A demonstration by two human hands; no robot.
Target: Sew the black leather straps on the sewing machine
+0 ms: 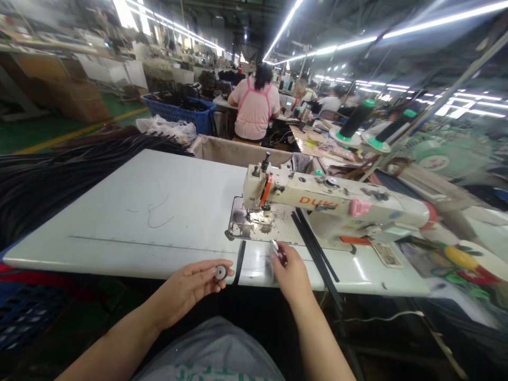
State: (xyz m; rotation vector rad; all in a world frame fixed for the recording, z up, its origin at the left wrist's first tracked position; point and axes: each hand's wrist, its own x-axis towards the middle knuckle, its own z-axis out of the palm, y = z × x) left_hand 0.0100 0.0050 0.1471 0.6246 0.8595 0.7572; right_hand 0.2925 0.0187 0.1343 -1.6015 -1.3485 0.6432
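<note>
My left hand (198, 280) is closed in a pinch on a round metal bobbin (221, 272) with a hole in its middle, just off the table's front edge. My right hand (291, 270) grips a small dark red tool (281, 257) with a shiny tip; fingers hide part of it. Between the hands a black strip (240, 259) hangs over the front edge. Beyond them is a white sewing machine (289, 190), its metal plate (257, 227) worn and spotted. More black strips (313, 243) lie under its arm and hang off the table.
The white tabletop (119, 201) has a ruler line and pen marks. A heap of black strips (59, 174) lies along its left side. Two thread cones (357, 119) stand behind the machine. A blue basket (178, 111) and a seated person in pink (254, 108) are farther back.
</note>
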